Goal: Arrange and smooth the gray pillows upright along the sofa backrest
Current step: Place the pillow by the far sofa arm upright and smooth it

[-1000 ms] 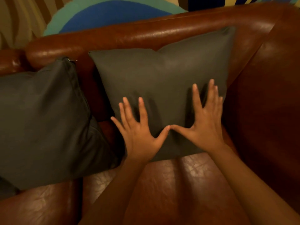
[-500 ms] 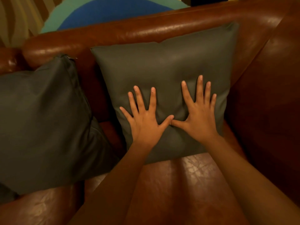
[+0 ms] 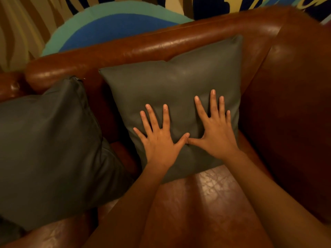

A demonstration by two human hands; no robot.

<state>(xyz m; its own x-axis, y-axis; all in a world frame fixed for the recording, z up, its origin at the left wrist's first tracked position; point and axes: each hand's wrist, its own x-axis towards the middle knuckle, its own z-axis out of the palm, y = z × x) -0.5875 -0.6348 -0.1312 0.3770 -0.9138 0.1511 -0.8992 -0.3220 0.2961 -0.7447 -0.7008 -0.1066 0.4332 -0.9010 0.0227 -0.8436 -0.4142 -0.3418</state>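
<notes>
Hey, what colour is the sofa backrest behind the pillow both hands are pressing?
Glossy reddish-brown leather sofa backrest, seen best in the head view, the only one.

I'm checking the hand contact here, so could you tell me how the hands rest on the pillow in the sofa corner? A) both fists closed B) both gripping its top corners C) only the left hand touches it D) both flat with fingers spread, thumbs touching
D: the left hand and right hand lie flat on the gray pillow, fingers spread, thumb tips meeting.

bare left hand (image 3: 159,145), bare right hand (image 3: 217,138), sleeveless forearms
</notes>
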